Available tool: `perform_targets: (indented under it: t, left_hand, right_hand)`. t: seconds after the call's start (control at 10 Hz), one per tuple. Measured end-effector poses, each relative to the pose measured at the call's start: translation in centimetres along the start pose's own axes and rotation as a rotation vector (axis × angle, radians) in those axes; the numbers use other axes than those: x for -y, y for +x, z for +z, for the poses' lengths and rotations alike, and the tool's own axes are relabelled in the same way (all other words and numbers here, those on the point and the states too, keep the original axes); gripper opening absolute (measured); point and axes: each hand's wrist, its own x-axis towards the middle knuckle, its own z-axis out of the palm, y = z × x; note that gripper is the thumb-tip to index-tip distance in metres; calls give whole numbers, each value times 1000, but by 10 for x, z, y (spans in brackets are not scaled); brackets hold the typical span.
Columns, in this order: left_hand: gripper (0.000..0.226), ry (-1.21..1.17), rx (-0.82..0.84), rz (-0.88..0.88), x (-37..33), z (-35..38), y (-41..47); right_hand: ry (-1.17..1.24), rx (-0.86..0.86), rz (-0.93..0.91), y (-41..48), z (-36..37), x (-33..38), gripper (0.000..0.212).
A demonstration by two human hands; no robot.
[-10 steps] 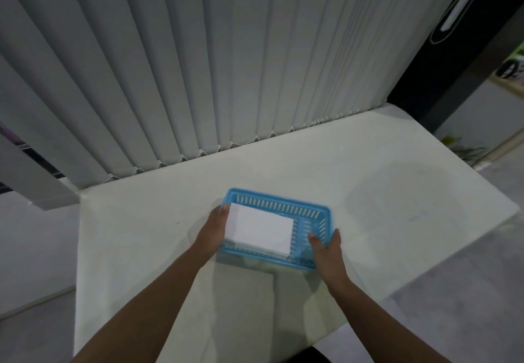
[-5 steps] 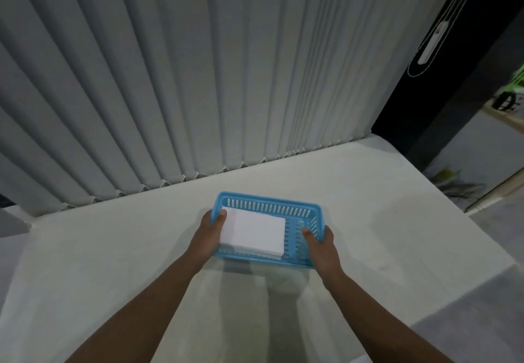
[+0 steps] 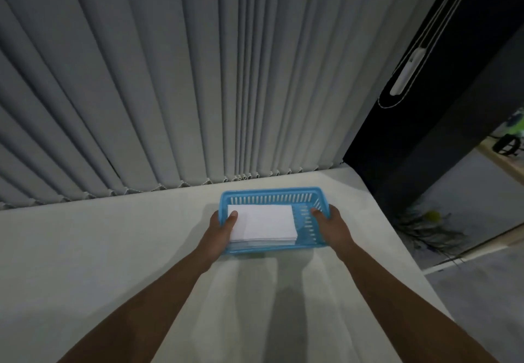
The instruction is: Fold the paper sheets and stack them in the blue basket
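A: Head view. Folded paper stack (image 3: 265, 223), white, lies inside the blue basket (image 3: 272, 192), pushed toward the left-hand side. Bare slotted floor shows on the side by the right hand.

B: Grip state?

A: Left hand (image 3: 220, 228) holds the basket's left end, thumb hooked over the rim and resting on the stack's corner, other fingers hidden outside the wall. Right hand (image 3: 331, 226) holds the right end, thumb inside on the slotted floor, fingers wrapped outside. Both closed on the basket.

B: Basket lifted or down?

A: Cannot tell. It sits low over the worktop (image 3: 113, 249), near edge touching or just above it.

B: Around the hands?

A: Beyond both hands, past the basket's far wall, grey vertical blinds (image 3: 170, 79) hang down to the worktop's back edge. Out past the right hand, the worktop edge, then a dark wall panel (image 3: 425, 150) with a white cord pull (image 3: 407, 72), and floor below. Both forearms bare, reaching in from the near side.
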Motion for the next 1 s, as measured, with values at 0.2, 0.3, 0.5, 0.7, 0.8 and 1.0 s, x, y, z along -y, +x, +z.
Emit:
perform_targets:
  t: [0.2,0.3,0.5,0.7,0.8,1.0]
  left_hand:
    - [85,33,6,-19,-29,48,37]
    - [100,61,-22,-46,-31,66,58]
    - [77,-29,-19,-116,-39,91,73]
    - [56,-98,-22,-113,-41,100,79]
    - [55,-91,0,-90,-34,101,84]
    - [69,163,-69,-67,-32,100,79]
  right_hand:
    - [-2,56,-19,80,-36,-1,61]
    - [-16,90,-2,105,-46,-4,48]
    - [-20,148,-20,124,-59,2,30]
    - [-2,149,-29,140,-60,3,31]
    - [-9,148,-21,147,-57,-4,39]
    - [-351,-52,-102,124,-58,-1,64]
